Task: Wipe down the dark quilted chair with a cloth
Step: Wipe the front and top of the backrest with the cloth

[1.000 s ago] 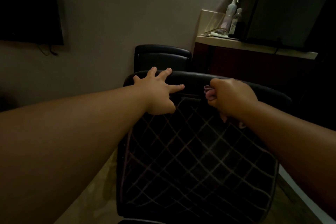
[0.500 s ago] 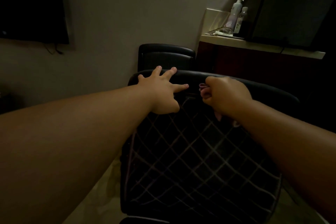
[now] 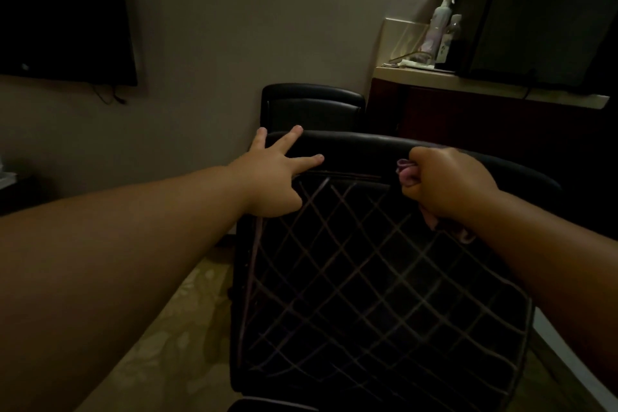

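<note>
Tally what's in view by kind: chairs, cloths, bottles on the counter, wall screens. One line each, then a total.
Chairs: 2, the quilted chair and a plain black chair behind it
Cloths: 1, the pink cloth gripped in the right hand
Bottles: 2, a spray bottle and a smaller bottle
Wall screens: 1, the dark screen
Total: 6

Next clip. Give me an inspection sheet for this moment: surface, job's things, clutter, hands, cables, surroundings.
Surface: quilted chair, dark with diamond stitching.
Job's things: pink cloth, bunched at the chair's top edge.
Clutter: spray bottle and small items on the counter.
Hands: left hand spread flat on the chair's top; right hand grips the cloth.
Cables: wires hang below the wall screen.
Surroundings: second black chair behind, dim room.
</note>
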Tool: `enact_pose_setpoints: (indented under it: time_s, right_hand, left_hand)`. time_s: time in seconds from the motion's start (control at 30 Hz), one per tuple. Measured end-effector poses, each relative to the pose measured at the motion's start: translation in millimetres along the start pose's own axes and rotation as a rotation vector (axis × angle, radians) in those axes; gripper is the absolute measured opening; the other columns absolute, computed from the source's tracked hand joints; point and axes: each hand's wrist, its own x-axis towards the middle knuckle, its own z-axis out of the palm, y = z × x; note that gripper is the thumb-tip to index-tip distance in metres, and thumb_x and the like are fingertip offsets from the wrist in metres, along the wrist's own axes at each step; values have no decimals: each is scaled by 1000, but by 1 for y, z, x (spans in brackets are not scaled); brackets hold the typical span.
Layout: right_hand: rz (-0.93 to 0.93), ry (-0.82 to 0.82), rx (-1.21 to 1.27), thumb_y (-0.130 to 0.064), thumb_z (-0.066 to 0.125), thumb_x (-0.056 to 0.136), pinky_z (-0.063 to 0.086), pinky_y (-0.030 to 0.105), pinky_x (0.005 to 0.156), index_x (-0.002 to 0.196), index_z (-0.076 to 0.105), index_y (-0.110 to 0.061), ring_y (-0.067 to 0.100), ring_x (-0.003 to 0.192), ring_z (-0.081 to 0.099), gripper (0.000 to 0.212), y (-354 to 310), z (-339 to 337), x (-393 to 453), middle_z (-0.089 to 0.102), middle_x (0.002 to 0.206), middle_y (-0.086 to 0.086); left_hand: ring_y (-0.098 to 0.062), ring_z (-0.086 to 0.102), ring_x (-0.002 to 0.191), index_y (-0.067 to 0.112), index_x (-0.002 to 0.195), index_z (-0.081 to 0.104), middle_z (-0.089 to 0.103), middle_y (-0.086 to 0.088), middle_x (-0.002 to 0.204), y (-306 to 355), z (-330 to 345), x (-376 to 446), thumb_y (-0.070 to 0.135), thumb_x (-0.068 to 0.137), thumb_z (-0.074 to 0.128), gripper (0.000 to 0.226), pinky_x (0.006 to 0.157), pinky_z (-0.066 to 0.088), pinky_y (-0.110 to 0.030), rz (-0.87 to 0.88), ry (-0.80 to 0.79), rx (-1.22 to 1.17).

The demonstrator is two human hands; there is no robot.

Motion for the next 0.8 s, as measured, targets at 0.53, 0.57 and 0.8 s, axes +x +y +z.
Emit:
enact_pose_setpoints:
  time_s: [0.53, 0.57, 0.8]
  right_hand:
    - [-105, -66, -48, -26, 60, 95, 30, 18, 50, 89, 57, -20, 6, 65, 50, 9, -18, -9, 4, 54, 77, -10]
    - [-116, -33, -71, -27, 59, 95, 29, 18, 50, 94, 59, -21, 6, 64, 46, 6, -12, -8, 1, 51, 74, -11]
    - [-125, 34, 7, -25, 67, 90, 53, 26, 63, 81, 51, -26, 7, 70, 62, 19, -37, 6, 14, 64, 84, -10]
  left_hand:
    - [-33, -16, 155, 62, 152, 21, -14, 24, 167, -12, -4, 8, 43, 92, 62, 75, 123, 16, -55, 49, 53, -122]
    - [-33, -16, 155, 62, 152, 21, -14, 24, 167, -12, -4, 8, 45, 92, 62, 75, 124, 16, -55, 51, 53, -122]
    - [-31, -19, 155, 58, 155, 17, -16, 22, 168, -17, -3, 9, 46, 95, 60, 75, 123, 17, -55, 65, 43, -116]
